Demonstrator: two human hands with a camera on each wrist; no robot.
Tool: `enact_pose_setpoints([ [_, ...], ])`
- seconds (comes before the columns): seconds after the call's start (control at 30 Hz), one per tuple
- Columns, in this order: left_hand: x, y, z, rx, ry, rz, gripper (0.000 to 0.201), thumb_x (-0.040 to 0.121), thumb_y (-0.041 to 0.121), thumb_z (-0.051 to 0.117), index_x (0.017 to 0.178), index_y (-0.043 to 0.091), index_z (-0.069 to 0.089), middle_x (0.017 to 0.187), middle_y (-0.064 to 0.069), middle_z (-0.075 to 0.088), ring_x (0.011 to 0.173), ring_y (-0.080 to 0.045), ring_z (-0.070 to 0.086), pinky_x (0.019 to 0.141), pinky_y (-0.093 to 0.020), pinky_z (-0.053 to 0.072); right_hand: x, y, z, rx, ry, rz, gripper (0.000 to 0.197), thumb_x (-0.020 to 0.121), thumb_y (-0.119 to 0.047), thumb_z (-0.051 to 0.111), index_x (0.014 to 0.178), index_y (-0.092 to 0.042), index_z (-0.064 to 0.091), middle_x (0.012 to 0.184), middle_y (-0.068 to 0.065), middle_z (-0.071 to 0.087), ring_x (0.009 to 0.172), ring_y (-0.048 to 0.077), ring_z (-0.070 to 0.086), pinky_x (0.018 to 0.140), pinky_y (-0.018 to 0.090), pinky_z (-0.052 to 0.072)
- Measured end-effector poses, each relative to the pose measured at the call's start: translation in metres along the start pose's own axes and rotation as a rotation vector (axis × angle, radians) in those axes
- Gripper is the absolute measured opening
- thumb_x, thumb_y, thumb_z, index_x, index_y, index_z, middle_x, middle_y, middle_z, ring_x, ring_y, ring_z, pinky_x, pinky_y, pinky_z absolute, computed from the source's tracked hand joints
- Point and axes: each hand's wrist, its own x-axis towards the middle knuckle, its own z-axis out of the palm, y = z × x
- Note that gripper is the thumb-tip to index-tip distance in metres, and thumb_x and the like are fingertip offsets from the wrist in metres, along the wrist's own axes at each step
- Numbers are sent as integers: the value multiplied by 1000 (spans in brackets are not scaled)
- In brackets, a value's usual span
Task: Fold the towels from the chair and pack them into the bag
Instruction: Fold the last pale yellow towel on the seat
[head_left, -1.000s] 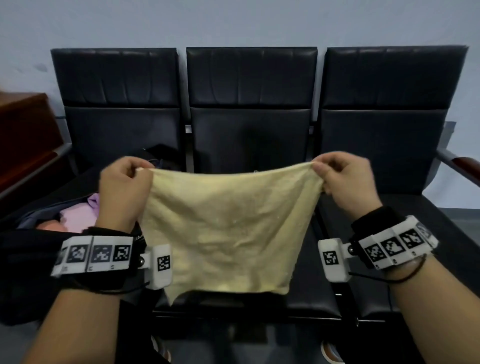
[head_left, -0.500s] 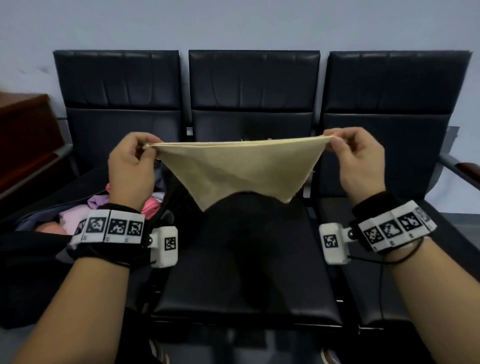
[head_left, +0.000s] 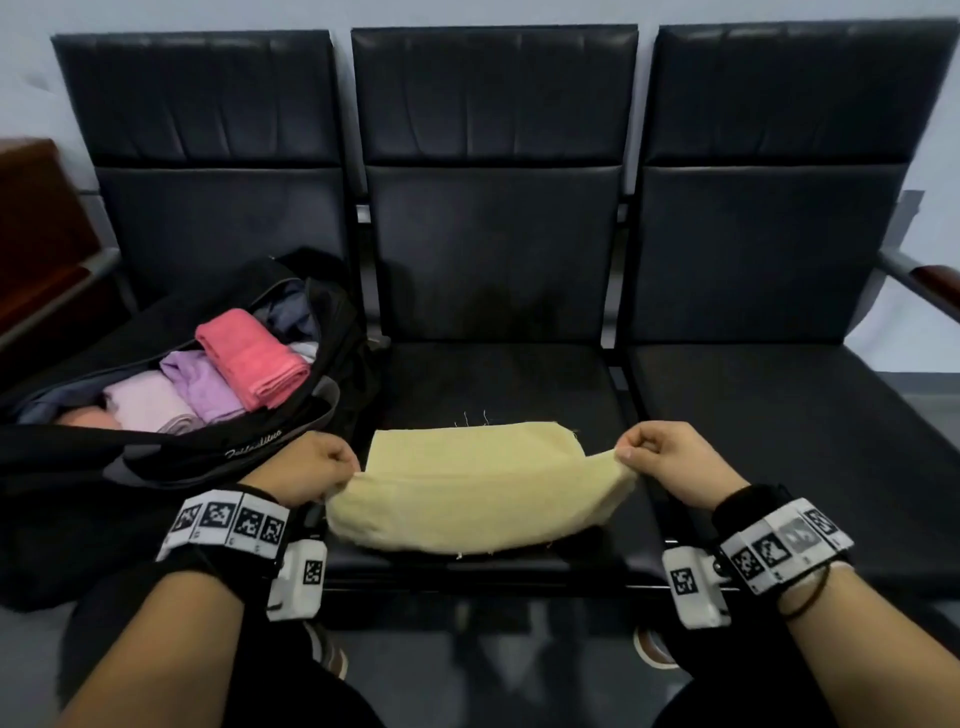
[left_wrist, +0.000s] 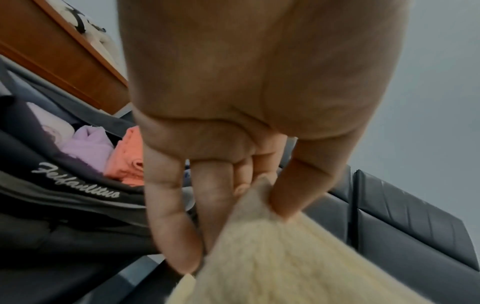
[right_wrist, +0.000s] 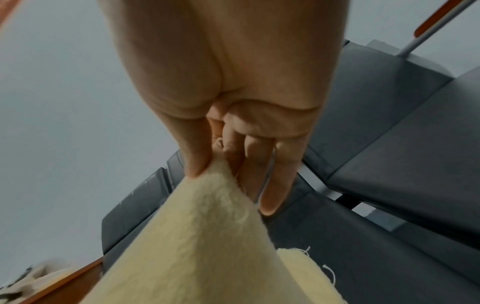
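Note:
A pale yellow towel (head_left: 472, 488) lies partly on the middle seat (head_left: 498, 379) of a black three-seat chair, its far edge flat on the cushion and its near part lifted and doubled over. My left hand (head_left: 311, 465) pinches the towel's left corner (left_wrist: 262, 185) between thumb and fingers. My right hand (head_left: 665, 457) pinches the right corner (right_wrist: 215, 170) the same way. An open black bag (head_left: 249, 447) sits on the left seat, holding a rolled pink towel (head_left: 254, 358), a purple one (head_left: 197, 384) and a pale pink one (head_left: 145, 402).
The right seat (head_left: 789, 415) holds nothing. A metal armrest with a wooden top (head_left: 930, 280) stands at the far right. Brown wooden furniture (head_left: 36, 228) stands at the left beyond the bag. Shoes show on the grey floor below the seat's front edge.
The towel was held up spread in the air; both hands have since come down and toward me, laying its far part on the middle seat with the near part doubled over.

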Motion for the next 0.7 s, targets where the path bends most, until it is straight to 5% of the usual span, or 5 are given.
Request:
enact_pose_setpoints([
  [0.23, 18, -12, 9, -104, 50, -56, 21, 78, -14, 53, 78, 0, 69, 61, -9, 61, 58, -22, 56, 59, -32, 49, 24, 27, 19, 114, 38, 72, 13, 90, -8, 68, 78, -11, 70, 58, -3, 63, 50, 4, 55, 48, 17, 46],
  [0.43, 51, -25, 30, -148, 225, -24, 11, 86, 2, 67, 82, 12, 69, 70, -12, 65, 61, -20, 57, 64, -31, 47, 64, 54, 42, 51, 190, 157, 17, 89, -16, 68, 73, -22, 69, 63, -5, 67, 57, 9, 60, 54, 29, 49],
  [0.6, 94, -31, 32, -101, 295, -20, 16, 87, 6, 65, 82, 21, 69, 71, -5, 67, 56, -13, 59, 50, -18, 48, 107, 54, 45, -67, 246, 131, 18, 88, -18, 67, 71, -27, 67, 68, -10, 67, 60, 0, 60, 57, 20, 44],
  [0.7, 116, -34, 38, -55, 299, -62, 14, 89, 9, 61, 86, 22, 68, 79, -6, 69, 65, -18, 64, 60, -25, 52, 128, 60, 55, -151, 242, 171, 18, 88, -18, 66, 72, -26, 65, 69, -11, 66, 65, 0, 59, 58, 17, 43],
])
